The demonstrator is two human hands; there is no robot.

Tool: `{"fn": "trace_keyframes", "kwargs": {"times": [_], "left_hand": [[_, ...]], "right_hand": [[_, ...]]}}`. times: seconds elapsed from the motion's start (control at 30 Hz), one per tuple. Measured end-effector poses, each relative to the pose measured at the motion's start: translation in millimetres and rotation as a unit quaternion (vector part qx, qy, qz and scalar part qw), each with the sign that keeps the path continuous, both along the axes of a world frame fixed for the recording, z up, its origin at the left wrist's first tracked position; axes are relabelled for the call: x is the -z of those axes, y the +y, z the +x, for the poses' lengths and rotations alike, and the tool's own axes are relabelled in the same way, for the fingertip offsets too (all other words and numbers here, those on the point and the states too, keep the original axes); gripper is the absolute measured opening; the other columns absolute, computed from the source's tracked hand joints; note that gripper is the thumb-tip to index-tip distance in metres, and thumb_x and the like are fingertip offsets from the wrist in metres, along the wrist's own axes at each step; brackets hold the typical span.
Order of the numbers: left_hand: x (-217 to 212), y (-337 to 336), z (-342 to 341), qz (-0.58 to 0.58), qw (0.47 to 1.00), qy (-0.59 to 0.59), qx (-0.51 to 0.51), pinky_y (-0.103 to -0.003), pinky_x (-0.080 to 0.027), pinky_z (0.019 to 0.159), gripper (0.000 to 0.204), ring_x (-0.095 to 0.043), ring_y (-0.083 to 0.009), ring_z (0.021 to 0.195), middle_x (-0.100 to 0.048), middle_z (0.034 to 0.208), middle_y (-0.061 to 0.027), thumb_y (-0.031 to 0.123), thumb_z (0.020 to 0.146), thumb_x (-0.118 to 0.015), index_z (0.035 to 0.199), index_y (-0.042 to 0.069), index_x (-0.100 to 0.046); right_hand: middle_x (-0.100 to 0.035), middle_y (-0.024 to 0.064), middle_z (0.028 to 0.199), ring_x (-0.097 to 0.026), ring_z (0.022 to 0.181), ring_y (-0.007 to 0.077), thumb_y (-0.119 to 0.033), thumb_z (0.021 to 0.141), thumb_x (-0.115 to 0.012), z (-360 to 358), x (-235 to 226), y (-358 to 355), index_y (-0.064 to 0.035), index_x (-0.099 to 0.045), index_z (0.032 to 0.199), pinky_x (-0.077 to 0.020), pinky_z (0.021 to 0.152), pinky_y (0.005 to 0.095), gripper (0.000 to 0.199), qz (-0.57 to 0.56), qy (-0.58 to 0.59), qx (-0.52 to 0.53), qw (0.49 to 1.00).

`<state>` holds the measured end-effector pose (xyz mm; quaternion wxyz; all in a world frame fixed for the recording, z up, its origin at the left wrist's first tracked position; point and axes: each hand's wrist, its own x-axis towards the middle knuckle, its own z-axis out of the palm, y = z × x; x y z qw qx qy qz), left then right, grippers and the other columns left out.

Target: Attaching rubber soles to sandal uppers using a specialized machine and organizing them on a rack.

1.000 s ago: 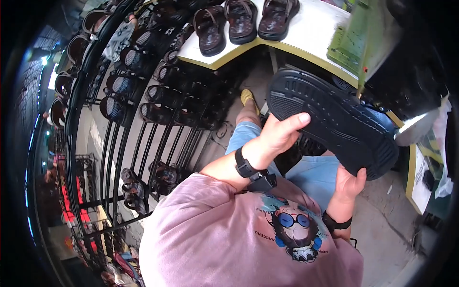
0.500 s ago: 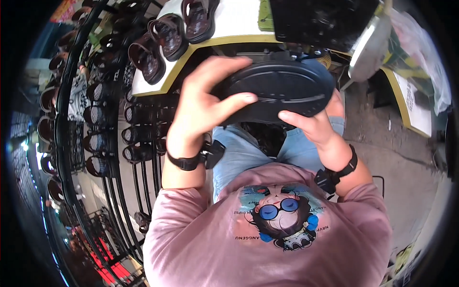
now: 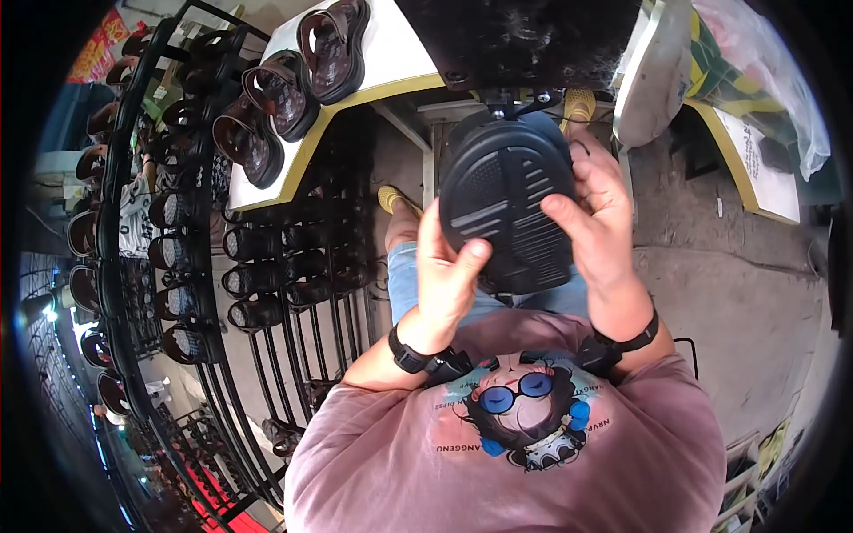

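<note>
A black shoe sole [image 3: 508, 209] is held in front of my lap, its ridged tread turned up and its long side running roughly away from me. My left hand [image 3: 449, 275] grips its left edge, thumb lying on the tread and fingers hidden underneath. On the other side, my right hand [image 3: 600, 222] is closed round the right edge, its thumb also pressed on the tread. Whether an upper is attached beneath cannot be seen. Just beyond the sole's far end stands a dark machine part [image 3: 511, 105].
Brown sandals [image 3: 284, 93] stand on a white, yellow-edged table [image 3: 400, 44] at the far left. A black rack [image 3: 111, 222] with rows of footwear fills the left side. A dark panel [image 3: 524, 40] is ahead; a pale rounded plate [image 3: 653, 84] and plastic bag [image 3: 764, 71] are far right.
The sole has turned from lying crosswise to pointing away from me, with its tread now showing. My left hand has moved down and right, from its upper left side to its lower left edge.
</note>
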<state>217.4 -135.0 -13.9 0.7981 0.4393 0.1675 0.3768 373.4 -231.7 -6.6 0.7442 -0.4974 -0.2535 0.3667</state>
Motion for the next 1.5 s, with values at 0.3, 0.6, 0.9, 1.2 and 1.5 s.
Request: {"fn": "trace_keyframes", "kwargs": {"times": [0.3, 0.6, 0.9, 1.2, 1.5], "left_hand": [[-27, 23, 37, -0.022, 0.974, 0.072, 0.214, -0.036, -0.044, 0.101, 0.063, -0.054, -0.0213, 0.117, -0.058, 0.124, -0.0091, 0.007, 0.076, -0.076, 0.132, 0.001, -0.049], [5, 20, 33, -0.137, 0.975, -0.145, 0.099, -0.05, -0.041, 0.106, 0.054, -0.057, -0.0323, 0.118, -0.061, 0.124, -0.0154, 0.006, 0.08, -0.072, 0.13, -0.001, -0.051], [18, 33, 31, -0.224, 0.929, -0.266, 0.124, -0.049, -0.041, 0.107, 0.054, -0.054, -0.0324, 0.123, -0.057, 0.133, -0.015, 0.012, 0.086, -0.071, 0.133, 0.0, -0.05], [19, 66, 10, -0.211, 0.949, -0.197, 0.124, -0.051, -0.045, 0.104, 0.063, -0.056, -0.0342, 0.12, -0.057, 0.131, -0.0168, 0.022, 0.082, -0.077, 0.134, 0.0, -0.049], [35, 56, -3, -0.224, 0.956, -0.183, 0.041, -0.048, -0.044, 0.105, 0.059, -0.055, -0.0313, 0.122, -0.058, 0.13, -0.0146, 0.009, 0.082, -0.074, 0.134, 0.002, -0.048]], "right_hand": [[-0.068, 0.0086, 0.094, -0.065, 0.087, 0.0156, -0.007, 0.066, -0.088, 54, -92, 23, 0.0022, -0.062, 0.105, -0.053, 0.075, 0.03, 0.048, -0.066, -0.351, -0.065, 0.932], [-0.065, 0.0117, 0.095, -0.063, 0.091, 0.0311, -0.016, 0.075, -0.078, -8, -49, -11, -0.0034, -0.068, 0.097, -0.0512, 0.083, 0.0373, 0.028, 0.016, -0.702, -0.204, 0.682], [-0.07, 0.0141, 0.096, -0.067, 0.087, 0.0234, -0.026, 0.067, -0.085, 40, 52, -32, -0.001, -0.069, 0.098, -0.0528, 0.078, 0.0328, 0.043, 0.026, 0.112, -0.037, 0.993], [-0.07, 0.014, 0.093, -0.067, 0.082, 0.0237, -0.026, 0.065, -0.086, -8, 48, -14, -0.0009, -0.069, 0.099, -0.0529, 0.075, 0.0322, 0.044, 0.053, 0.176, -0.004, 0.983], [-0.07, 0.0138, 0.091, -0.067, 0.078, 0.024, -0.026, 0.064, -0.087, -7, 37, -17, -0.0008, -0.07, 0.099, -0.053, 0.072, 0.0316, 0.046, 0.056, 0.162, 0.008, 0.985]]}}
